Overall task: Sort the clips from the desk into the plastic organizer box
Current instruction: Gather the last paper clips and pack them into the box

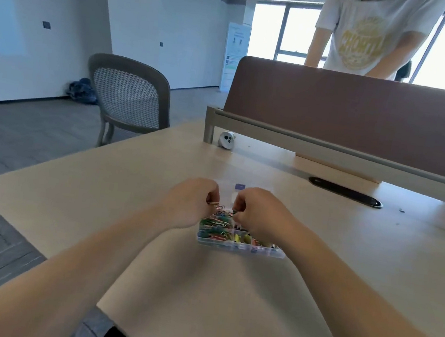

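The left hand (188, 204) is held curled, with a tangle of coloured clips (218, 210) pinched at its fingertips, over the clear organizer box (240, 249) set on the counter (160, 167); the right hand (258, 216) is likewise curled, the same tangle pinched

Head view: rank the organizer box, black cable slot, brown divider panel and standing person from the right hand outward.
1. organizer box, directly beneath the right hand.
2. black cable slot, on the desk, far right.
3. brown divider panel, along the desk's back edge.
4. standing person, behind the panel.
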The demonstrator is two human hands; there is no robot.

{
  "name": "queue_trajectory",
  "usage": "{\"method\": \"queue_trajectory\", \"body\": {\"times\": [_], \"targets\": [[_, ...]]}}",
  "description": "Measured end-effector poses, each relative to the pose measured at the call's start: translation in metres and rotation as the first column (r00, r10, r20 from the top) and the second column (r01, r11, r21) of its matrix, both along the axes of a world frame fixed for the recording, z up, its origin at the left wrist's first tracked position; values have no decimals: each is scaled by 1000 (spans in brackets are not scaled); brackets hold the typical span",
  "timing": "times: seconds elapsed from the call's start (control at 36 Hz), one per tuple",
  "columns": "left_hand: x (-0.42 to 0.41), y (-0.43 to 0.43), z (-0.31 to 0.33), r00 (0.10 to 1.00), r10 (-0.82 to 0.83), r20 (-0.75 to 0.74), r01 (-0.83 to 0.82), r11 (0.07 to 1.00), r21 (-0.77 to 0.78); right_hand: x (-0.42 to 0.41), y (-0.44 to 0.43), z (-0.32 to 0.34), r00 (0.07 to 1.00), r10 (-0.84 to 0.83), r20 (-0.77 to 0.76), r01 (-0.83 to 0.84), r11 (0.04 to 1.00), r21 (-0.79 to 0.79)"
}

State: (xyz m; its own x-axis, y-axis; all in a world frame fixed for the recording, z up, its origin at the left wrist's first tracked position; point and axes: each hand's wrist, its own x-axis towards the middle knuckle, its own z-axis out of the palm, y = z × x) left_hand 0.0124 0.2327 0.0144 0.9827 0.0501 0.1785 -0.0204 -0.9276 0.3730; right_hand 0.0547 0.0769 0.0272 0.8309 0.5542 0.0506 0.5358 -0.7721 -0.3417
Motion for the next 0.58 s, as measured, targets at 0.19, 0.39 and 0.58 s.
{"method": "queue_trajectory", "body": {"times": [0.19,0.39,0.58], "targets": [[10,13,-13,1000,-10,-26,11,1000,28,11,20,-10,998,40,40,-37,995,-89],[13,20,-20,1000,-27,-6,27,999,22,15,27,-20,996,55,73,-44,990,-133],[16,15,-20,998,-42,-38,43,999,18,15,27,-22,996,65,69,-58,993,-108]]}}
